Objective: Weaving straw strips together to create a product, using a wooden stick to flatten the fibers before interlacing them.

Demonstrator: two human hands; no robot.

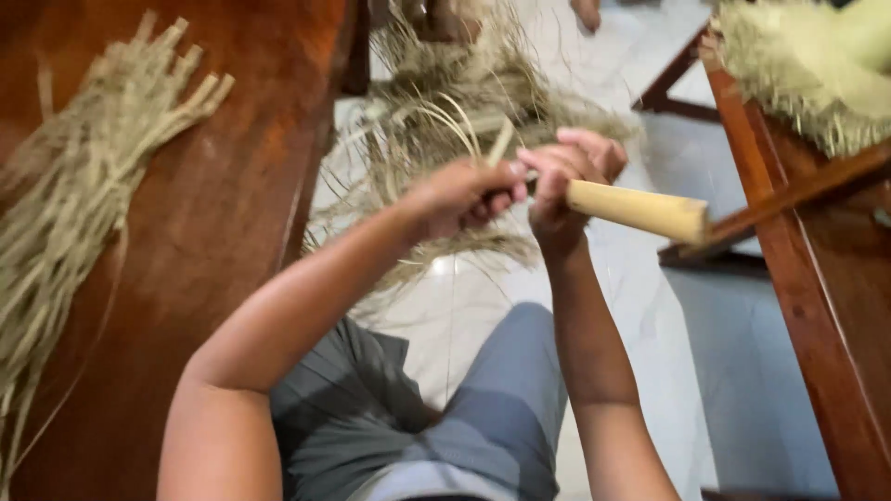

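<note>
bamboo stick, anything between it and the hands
Nothing visible: the right hand is wrapped around the bamboo stick and the left hand meets its near end, with dried grass fibres behind them.

Both bare forearms reach forward and up from the bottom of the view, converging so that the two hands meet just above the lap. The left hand (461, 197) sits at the end of a bent arm that crosses in from the lower left, its fingers curled into a loose fist and its knuckles turned toward the other hand. The right hand (568, 176) rises on a nearly upright forearm, wrist flexed, fingers wrapped closed in a grip, its fingertips touching or almost touching those of the left; motion blur hides the finer finger positions.
</note>
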